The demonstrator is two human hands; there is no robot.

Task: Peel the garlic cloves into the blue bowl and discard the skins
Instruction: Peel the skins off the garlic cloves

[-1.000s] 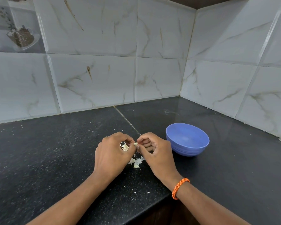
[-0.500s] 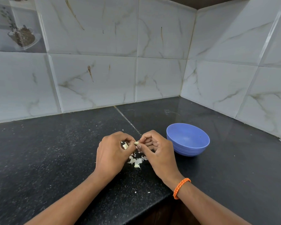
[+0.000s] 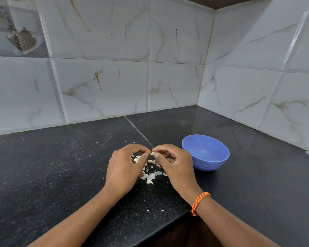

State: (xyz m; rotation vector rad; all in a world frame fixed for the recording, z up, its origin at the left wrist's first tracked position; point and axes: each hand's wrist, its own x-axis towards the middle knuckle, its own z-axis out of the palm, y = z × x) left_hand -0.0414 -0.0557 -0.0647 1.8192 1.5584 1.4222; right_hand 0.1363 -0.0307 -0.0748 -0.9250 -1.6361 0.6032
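Both hands meet over the black countertop (image 3: 61, 175), just left of the blue bowl (image 3: 206, 158). My left hand (image 3: 125, 166) and my right hand (image 3: 175, 164) pinch one small pale garlic clove (image 3: 152, 153) between their fingertips. More garlic pieces (image 3: 137, 159) show under the curled fingers of my left hand. A small heap of loose white skins (image 3: 150, 176) lies on the counter between and below the hands. The bowl's inside looks bare apart from a tiny speck.
Marble-look tiled walls (image 3: 168, 77) close the corner behind and to the right. The counter's front edge (image 3: 168, 223) steps in near my right wrist, which wears an orange bracelet (image 3: 199, 202). White crumbs are scattered over the counter.
The hands stay together at the same spot, and the fingertips have shifted slightly on the clove. The bowl has not moved.
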